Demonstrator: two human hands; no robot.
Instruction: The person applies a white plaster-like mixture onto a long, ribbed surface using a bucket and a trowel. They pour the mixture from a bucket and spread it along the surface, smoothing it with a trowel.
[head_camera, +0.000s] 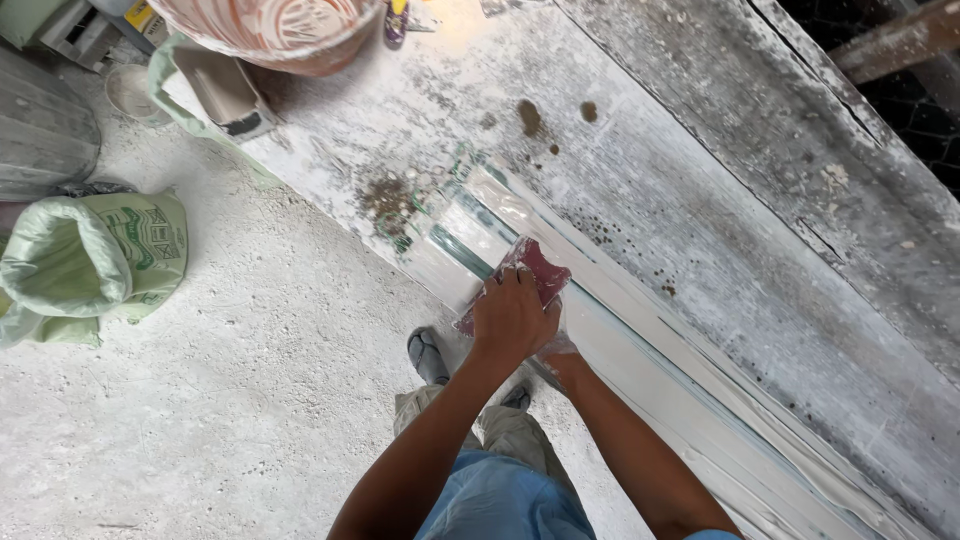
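- A long table (700, 200) is set across the right side of the view, with the floor (230, 400) to its left.
- A long strip (640, 370) is laid along the table's near edge.
- A scraper (530, 272) is pressed on the strip, under the left hand (512, 318).
- The right hand (556, 350) is placed just behind the left hand, touching the strip.
- A big bowl (270, 30) is set on the far end of the table.
- An open box (222, 92) is found just below the bowl, at the table's corner.
- A sack (90, 265) is stood on the floor, well left of the table.
- Two feet (428, 355) are seen on the floor beside the table.
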